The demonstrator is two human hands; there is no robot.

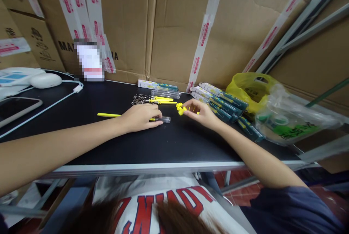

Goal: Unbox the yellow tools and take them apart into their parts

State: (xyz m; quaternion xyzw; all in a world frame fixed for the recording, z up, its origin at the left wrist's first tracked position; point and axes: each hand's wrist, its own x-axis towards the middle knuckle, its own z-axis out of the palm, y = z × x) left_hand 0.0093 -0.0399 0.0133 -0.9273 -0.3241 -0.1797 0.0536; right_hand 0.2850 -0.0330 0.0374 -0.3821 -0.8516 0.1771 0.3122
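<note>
My left hand (143, 117) is closed around a slim yellow stick (109, 115), pen-like in shape, that lies low over the black table. Its right end carries a clear plastic cap or tube (165, 119). To the right, my right hand (200, 114) pinches a small yellow plastic piece (181, 109) among a few similar ones; the exact shape is too small to tell. Between and behind the hands lie more yellow sticks (165, 100), bent metal wire pieces (140, 99) and clear tubes (166, 94).
Slim printed boxes (218, 99) are stacked at the right, beside a yellow plastic bag (248, 92) and a clear bag (291, 125). Another box (156, 85) lies at the back. Cardboard (174, 27) walls the table's rear. A phone (19, 108) and cable (49, 105) lie left.
</note>
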